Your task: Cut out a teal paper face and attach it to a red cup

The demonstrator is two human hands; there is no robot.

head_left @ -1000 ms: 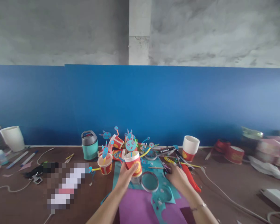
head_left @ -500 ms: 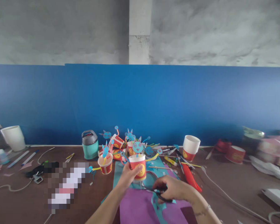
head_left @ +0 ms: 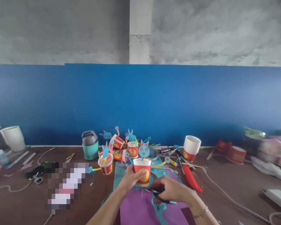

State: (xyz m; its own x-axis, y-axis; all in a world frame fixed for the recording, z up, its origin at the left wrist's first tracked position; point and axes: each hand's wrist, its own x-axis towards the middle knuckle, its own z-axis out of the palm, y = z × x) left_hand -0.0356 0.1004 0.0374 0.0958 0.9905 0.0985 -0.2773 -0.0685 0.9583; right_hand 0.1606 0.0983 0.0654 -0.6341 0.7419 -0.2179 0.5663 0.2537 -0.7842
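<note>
My left hand (head_left: 129,178) is wrapped round a red paper cup (head_left: 142,172) with a yellow emblem. A blue paper animal face stands up from the cup's rim on a stick, and yellow paper strips hang off it. My right hand (head_left: 170,189) is closed on black scissors (head_left: 157,194), their blades pointing left toward the base of the cup. Both hands hover over a purple sheet (head_left: 137,209) and teal paper scraps (head_left: 158,207) on the brown table (head_left: 224,193).
Behind the cup stand several more decorated red cups (head_left: 117,147) and a teal lidded jar (head_left: 90,145). A white-and-red cup (head_left: 191,148) and a red cutter (head_left: 191,179) lie to the right, with pens, cables and more cups at both sides. A blue panel backs the table.
My left hand carried the cup to the right and slightly nearer. My right hand left the clutter at the right, took up the scissors and drew in beside the cup.
</note>
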